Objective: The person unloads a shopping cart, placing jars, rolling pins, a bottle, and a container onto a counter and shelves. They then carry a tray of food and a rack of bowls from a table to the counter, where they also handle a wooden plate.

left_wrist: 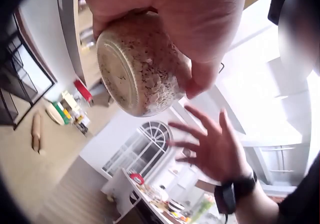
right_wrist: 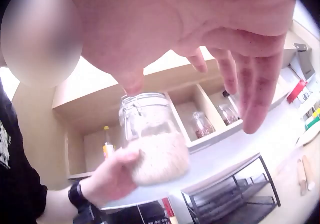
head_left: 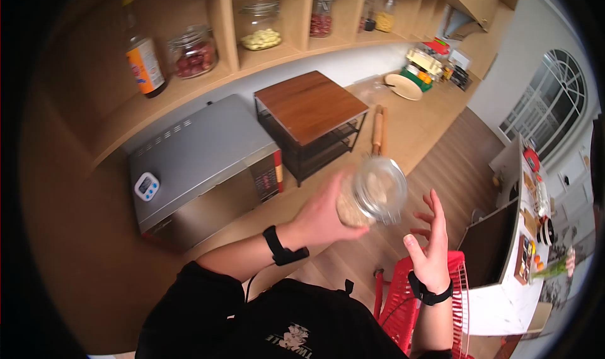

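Observation:
The left hand (head_left: 324, 217) grips a clear glass jar (head_left: 379, 189) with a wire-clasp lid, round its lower body. In the right wrist view the jar (right_wrist: 159, 159) is partly filled with pale grains, its lid uppermost. The left wrist view shows the jar's base (left_wrist: 117, 79) and grains against the glass, thumb and palm around it. The right hand (head_left: 432, 252) is held a little apart from the jar, fingers spread and holding nothing; the left wrist view also shows this hand (left_wrist: 215, 151) empty.
A microwave (head_left: 201, 163) with a white timer (head_left: 147, 187) and a wooden-topped rack (head_left: 309, 104) stand on the counter. Rolling pins (head_left: 378, 129) lie beyond. Shelves above hold jars (head_left: 261, 28) and a bottle (head_left: 145, 63). A red cart (head_left: 403, 296) stands below the right hand.

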The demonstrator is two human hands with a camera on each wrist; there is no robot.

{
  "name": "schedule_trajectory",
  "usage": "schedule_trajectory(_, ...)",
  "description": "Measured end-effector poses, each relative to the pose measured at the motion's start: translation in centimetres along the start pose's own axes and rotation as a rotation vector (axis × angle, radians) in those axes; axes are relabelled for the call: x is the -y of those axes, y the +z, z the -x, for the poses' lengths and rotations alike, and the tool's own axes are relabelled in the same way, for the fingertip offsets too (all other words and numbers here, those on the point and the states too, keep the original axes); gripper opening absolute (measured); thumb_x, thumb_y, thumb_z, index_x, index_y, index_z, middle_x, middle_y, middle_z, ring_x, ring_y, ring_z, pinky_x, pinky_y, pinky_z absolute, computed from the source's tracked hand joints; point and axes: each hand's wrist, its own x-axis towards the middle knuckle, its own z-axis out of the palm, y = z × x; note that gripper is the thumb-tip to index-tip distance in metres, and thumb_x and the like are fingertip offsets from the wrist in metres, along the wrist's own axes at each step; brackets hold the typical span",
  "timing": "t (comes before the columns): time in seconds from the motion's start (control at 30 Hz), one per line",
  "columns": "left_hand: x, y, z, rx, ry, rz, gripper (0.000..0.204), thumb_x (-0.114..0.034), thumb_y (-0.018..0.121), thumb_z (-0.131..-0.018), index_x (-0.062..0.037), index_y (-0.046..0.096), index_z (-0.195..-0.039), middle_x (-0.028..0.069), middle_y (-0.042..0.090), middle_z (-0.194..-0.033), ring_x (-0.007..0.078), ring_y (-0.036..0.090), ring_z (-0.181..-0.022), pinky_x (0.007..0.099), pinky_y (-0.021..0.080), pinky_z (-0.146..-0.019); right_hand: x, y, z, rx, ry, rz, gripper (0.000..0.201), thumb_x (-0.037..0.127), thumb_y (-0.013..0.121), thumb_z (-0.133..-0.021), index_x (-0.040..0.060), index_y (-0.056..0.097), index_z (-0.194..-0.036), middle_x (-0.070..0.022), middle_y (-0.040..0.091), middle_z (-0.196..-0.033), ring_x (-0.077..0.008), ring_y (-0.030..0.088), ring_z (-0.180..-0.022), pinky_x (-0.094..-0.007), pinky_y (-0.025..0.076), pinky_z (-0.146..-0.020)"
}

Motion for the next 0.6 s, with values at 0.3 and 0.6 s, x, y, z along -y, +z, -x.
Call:
schedule_trajectory(0.3,3.0,-13.7,-1.3,-0.501,-0.152,-0.198,0.104,-0.024,0.093,-0.066,-0.0015,0.032,-0.147,0.019,0.057,-0.136,0.0295,0.057,-0.128,0.0418,0.047,-0.109,-7.8,3.7,4.3,0.002,0.142,0.087,0.06,0.01,0.068,-0.095,0.0025,0.043,-0.148,-0.0161,0.059,-0.136,-0.0187,0.065,-0.1,-0.0319,0.056,-0.081)
schedule_trajectory(0.6,5.4,-17.2,0.1,-0.62,-0.182,-0.142,0.101,-0.024,0.093,-0.067,-0.0007,0.034,-0.145,0.017,0.055,-0.137,0.0263,0.054,-0.13,0.0398,0.043,-0.111,-10.8,4.2,6.8,0.05,0.206,0.13,0.044,0.012,0.071,-0.093,-0.0011,0.056,-0.133,-0.0163,0.066,-0.122,-0.0201,0.068,-0.084,-0.0333,0.055,-0.077)
